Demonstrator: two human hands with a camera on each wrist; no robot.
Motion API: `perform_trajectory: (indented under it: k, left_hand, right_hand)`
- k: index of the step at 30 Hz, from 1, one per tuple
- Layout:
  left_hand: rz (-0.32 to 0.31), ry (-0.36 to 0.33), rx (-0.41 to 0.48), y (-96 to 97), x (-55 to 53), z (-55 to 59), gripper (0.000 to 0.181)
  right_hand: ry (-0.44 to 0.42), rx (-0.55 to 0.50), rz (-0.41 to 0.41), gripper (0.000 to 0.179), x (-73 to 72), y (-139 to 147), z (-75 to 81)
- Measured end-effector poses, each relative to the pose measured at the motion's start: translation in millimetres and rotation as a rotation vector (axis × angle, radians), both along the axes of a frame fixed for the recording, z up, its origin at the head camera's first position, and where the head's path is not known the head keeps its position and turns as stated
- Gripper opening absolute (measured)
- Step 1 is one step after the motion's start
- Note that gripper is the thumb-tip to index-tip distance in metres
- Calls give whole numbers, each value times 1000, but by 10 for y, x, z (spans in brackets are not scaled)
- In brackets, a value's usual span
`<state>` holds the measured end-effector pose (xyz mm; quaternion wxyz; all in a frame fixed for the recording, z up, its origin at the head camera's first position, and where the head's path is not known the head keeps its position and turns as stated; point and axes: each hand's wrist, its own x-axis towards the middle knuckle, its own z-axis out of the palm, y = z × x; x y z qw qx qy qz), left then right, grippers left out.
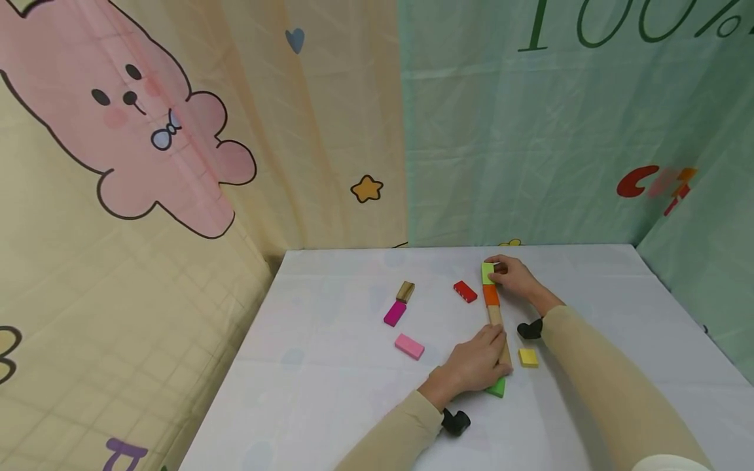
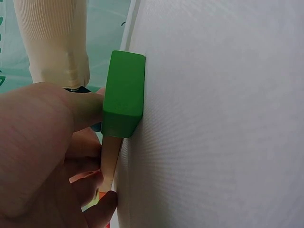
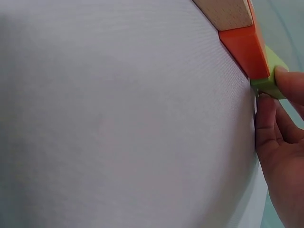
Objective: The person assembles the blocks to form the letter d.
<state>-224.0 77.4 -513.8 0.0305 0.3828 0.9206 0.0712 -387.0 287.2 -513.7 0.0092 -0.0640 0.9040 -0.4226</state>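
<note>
A row of toy blocks runs away from me on the white table. My right hand (image 1: 515, 278) pinches the light-green block (image 1: 487, 273) at its far end between thumb and fingers. The orange block (image 3: 247, 50) comes right after it, followed by a plain wooden stretch (image 1: 494, 316). Lying across that stretch, my left hand (image 1: 476, 360) holds it with thumb and bent fingers, hiding part of it. At the near end a green block (image 2: 124, 90) sits beside the left thumb, partly covered by the hand in the head view.
Left of the row lie a red block (image 1: 465, 292), a tan block (image 1: 405, 292) touching a magenta block (image 1: 394, 314), and a pink block (image 1: 409, 347). A yellow block (image 1: 528, 358) lies to the right. Patterned curtains (image 1: 330, 131) stand behind the table (image 1: 330, 405).
</note>
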Motion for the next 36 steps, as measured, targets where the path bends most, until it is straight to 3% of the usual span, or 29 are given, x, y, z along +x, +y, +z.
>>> perform_trajectory:
  k: [11, 19, 36]
  left_hand:
    - [-5, 23, -4, 10, 36, 16, 69]
    - [-5, 46, -5, 13, 52, 24, 68]
    - [7, 54, 56, 0, 43, -3, 67]
  right_hand:
    - [-54, 77, 14, 43, 21, 27, -29]
    - [-114, 63, 32, 54, 60, 13, -4]
    - [-47, 74, 50, 56, 51, 0, -53]
